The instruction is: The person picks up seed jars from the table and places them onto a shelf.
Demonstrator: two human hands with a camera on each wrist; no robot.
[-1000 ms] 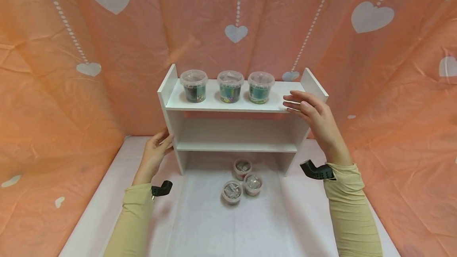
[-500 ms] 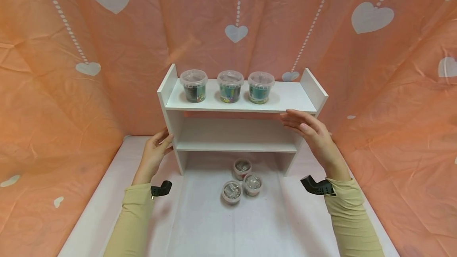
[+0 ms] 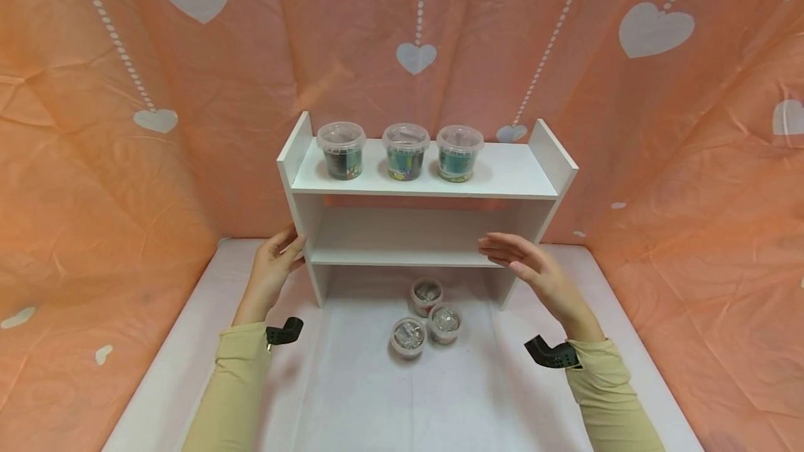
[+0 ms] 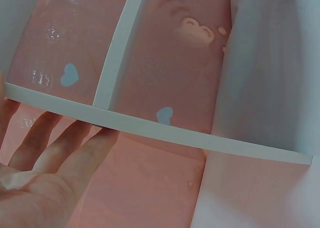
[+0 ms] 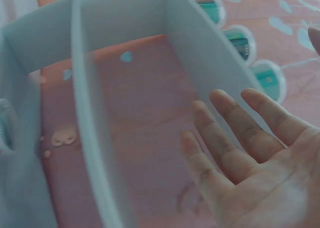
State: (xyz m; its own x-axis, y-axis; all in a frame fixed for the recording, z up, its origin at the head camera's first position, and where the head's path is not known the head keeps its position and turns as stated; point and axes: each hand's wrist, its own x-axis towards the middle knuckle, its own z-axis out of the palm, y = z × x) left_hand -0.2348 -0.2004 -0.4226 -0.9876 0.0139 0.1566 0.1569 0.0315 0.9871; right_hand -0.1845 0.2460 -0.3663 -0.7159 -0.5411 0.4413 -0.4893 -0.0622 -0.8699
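Note:
A white shelf unit (image 3: 423,194) with two boards stands at the back of the table. My left hand (image 3: 271,267) rests against the outer face of its left side panel; in the left wrist view the fingers (image 4: 70,148) lie straight along the panel. In front of the right end of the lower board, my right hand (image 3: 540,274) hovers with fingers extended and nothing held. Three clear lidded tubs stand in a row on the top board: left tub (image 3: 342,159), middle tub (image 3: 405,159), right tub (image 3: 457,159).
Three more lidded tubs sit close together on the white tabletop below the shelf: the back tub (image 3: 427,296), the right-hand tub (image 3: 444,323) and the front tub (image 3: 408,337). An orange curtain (image 3: 352,33) with white hearts hangs behind and at both sides.
My right hand has moved down from the top board's right end to the height of the lower board, and slightly left. The left hand, shelf and tubs have stayed put.

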